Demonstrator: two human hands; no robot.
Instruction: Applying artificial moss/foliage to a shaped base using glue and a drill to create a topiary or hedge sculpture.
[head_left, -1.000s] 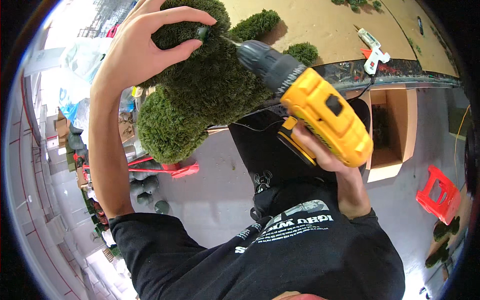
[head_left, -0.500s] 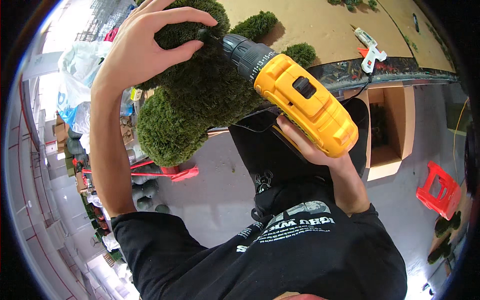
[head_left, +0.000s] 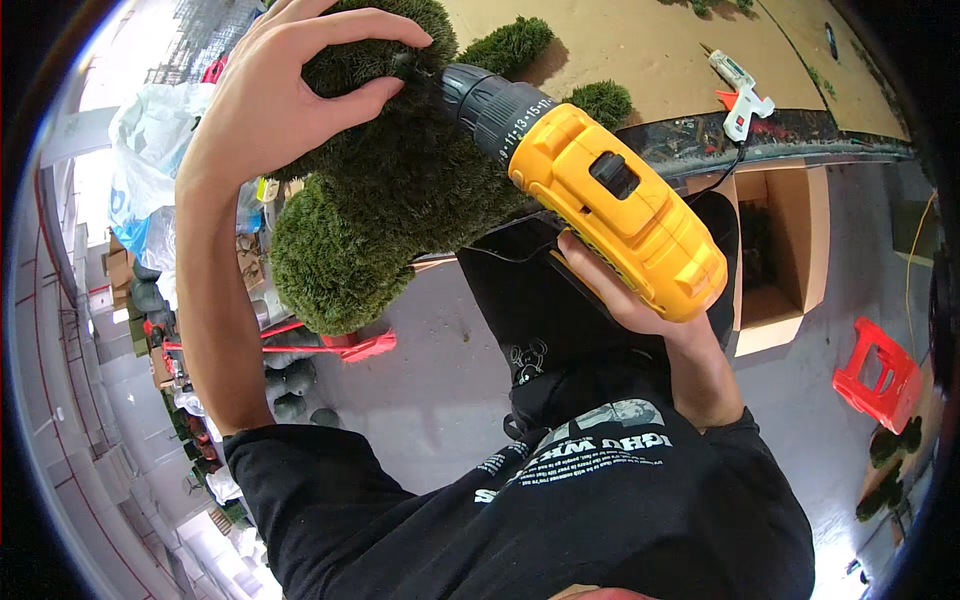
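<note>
Head view: left hand (head_left: 270,105) curled over the top of a green moss-covered form (head_left: 390,200), fingers wrapped down on it, thumb pressed into the fuzz. Right hand (head_left: 625,300) closed around the grip of a yellow cordless drill (head_left: 610,210), black chuck touching the form just beside the left fingertips. Form sits centre-left, against the near edge of a tan board (head_left: 640,50). White glue gun (head_left: 738,92) lies on the board, far right. Open cardboard box (head_left: 775,250) right; red stool (head_left: 878,375) near right.
</note>
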